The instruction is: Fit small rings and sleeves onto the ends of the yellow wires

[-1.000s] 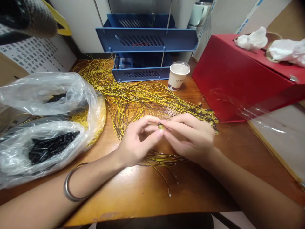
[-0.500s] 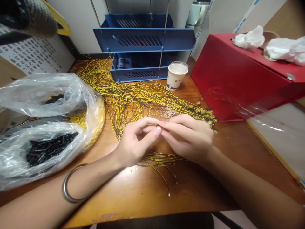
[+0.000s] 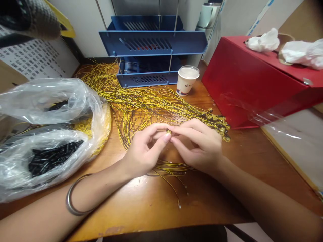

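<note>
Above the middle of the table, my left hand [image 3: 145,149] pinches a small yellow and black part [image 3: 168,132] between thumb and forefinger. From the other side, the closed fingertips of my right hand [image 3: 202,144] meet the same part. Fingers cover most of it, so its full shape is hidden. Just beyond my hands spreads a tangle of thin yellow and black wires [image 3: 141,101]. Clear yellowish caps [image 3: 222,126] on black sleeves end these wires at the right. Below my hands a smaller bundle of wires [image 3: 174,168] has bare-looking tips pointing toward me.
At left, a plastic bag [image 3: 15,158] holds black tubes [image 3: 55,156], and yellow rings [image 3: 101,141] lie in a bag beside it. A blue rack [image 3: 153,43], a paper cup [image 3: 186,80] and a red box [image 3: 252,84] stand at the back and right of the wooden table [image 3: 136,208].
My right hand has shifted slightly left, its fingers bending a little more. More of the part's yellow side shows at my left thumb tip.
</note>
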Available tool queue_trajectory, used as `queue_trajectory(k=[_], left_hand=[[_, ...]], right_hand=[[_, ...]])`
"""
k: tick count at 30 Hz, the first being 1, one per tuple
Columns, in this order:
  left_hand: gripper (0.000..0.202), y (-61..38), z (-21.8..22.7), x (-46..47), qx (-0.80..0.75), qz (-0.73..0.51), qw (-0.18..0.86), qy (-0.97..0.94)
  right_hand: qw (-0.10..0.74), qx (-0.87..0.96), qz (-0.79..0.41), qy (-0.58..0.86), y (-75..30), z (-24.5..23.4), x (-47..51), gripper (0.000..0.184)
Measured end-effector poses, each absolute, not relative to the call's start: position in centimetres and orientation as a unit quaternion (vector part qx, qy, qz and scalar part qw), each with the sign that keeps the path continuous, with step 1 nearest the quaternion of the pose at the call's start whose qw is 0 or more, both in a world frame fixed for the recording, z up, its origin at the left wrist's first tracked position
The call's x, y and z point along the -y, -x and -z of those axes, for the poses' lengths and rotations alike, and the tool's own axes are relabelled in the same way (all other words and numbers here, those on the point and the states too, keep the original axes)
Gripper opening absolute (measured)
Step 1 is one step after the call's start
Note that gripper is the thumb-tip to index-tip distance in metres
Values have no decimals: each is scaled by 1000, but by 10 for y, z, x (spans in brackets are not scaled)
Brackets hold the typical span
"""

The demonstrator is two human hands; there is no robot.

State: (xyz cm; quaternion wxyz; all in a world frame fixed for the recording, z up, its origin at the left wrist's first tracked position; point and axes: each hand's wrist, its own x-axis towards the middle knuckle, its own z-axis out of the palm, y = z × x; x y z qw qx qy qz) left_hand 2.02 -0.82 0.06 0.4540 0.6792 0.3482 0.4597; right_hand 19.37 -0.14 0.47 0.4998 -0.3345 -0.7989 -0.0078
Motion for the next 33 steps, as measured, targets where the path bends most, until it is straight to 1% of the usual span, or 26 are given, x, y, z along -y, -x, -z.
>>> queue_trajectory(k=[7,10,13,22,33], left_hand=[[22,-20,0,9,-351,-458,448,-683],[21,-20,-1,9,-364,-451,440,-686],[22,-20,-2,9,-376,-445,430,-690],[25,-17,-1,8,-396,-420,397,-713],[24,-17,-5,9,-408,-425,344,-731]], right_hand=[[499,792,-41,350,-192,-5,4,17],[503,762,-97,396,-191,-3,6,18],[504,728,-122,447,-189,-2,8,24],[477,750,-98,449,-188,-2,9,16],[472,759,-82,441,-187,-3,9,10]])
